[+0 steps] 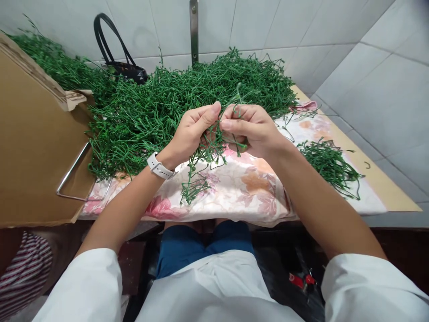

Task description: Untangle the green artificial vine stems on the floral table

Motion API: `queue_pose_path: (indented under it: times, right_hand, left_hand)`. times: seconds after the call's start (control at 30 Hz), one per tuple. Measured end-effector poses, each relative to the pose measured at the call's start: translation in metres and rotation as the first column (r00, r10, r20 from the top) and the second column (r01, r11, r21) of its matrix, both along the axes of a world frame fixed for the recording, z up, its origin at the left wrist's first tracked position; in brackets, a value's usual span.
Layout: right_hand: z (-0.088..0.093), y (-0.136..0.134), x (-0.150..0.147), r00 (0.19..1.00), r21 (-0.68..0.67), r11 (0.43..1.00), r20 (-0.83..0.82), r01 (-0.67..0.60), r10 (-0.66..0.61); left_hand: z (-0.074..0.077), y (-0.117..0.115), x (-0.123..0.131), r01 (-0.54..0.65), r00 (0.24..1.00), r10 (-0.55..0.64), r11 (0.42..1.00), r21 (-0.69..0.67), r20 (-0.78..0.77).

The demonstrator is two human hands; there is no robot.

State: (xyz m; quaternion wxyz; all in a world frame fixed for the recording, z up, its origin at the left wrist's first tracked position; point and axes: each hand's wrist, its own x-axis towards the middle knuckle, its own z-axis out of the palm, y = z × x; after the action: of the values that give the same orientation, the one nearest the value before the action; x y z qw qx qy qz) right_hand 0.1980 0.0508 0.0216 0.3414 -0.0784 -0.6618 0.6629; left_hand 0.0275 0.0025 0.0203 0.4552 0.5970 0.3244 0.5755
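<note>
My left hand (192, 132) and my right hand (253, 127) meet above the table, both closed on a small bunch of green plastic stems (201, 172) that hangs down between them onto the floral cloth (241, 188). My thumbs and fingertips pinch the stems near the top. A white watch (159, 166) sits on my left wrist. Behind my hands lies a large heap of the same green stems (150, 103).
A smaller pile of green stems (328, 163) lies on the cloth to the right. A cardboard box (30, 143) with a metal wire frame (72, 179) stands at the left. A black handbag (124, 67) rests against the tiled wall. Red-handled pliers (301, 281) lie below.
</note>
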Motion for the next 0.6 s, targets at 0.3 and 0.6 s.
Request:
queue_pose_path:
  times: [0.3,0.6]
  right_hand:
    - [-0.001,0.001,0.013,0.943,-0.115,0.937,0.002,-0.330,0.332]
    - [0.023,0.009,0.024,0.945,-0.266,0.916,0.044,-0.302,0.324]
  left_hand:
    - [0.012,-0.019,0.008,0.281,0.946,-0.226,0.929,-0.241,0.235]
    - [0.034,0.006,-0.027,-0.190,0.979,0.198,0.974,-0.127,0.051]
